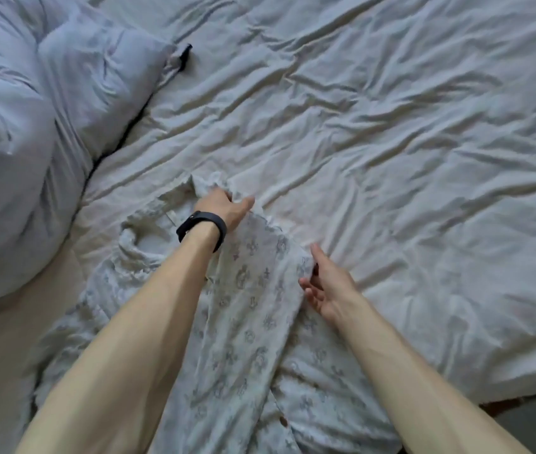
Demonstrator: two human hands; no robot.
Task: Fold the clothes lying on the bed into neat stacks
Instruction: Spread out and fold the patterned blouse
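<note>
At six o'clock on the bed (391, 142) lies a pale shirt (253, 339) with little grey shapes on it. It is the thing to fold. It runs from the bottom edge up to the middle, and it is bumpy, not flat yet. One brown button (283, 421) shows low down.

The left hand (224, 208) is at the twelve o'clock end of the shirt, near the neck part. Its fingers curl into the cloth and hold a bunch of it. I think it holds the top so the shirt can be pulled straight before folding. A black band (202, 229) sits on that wrist.

The right hand (329, 290) is at the three o'clock side of the shirt. It is loose and spread, palm turned toward the cloth, holding nothing. It touches the shirt's edge, maybe ready to smooth that side or tuck it in.

A big puffy blue blanket (14, 142) is piled at nine o'clock. A small dark thing (185, 55) pokes out at eleven o'clock; I cannot tell what it is.
</note>
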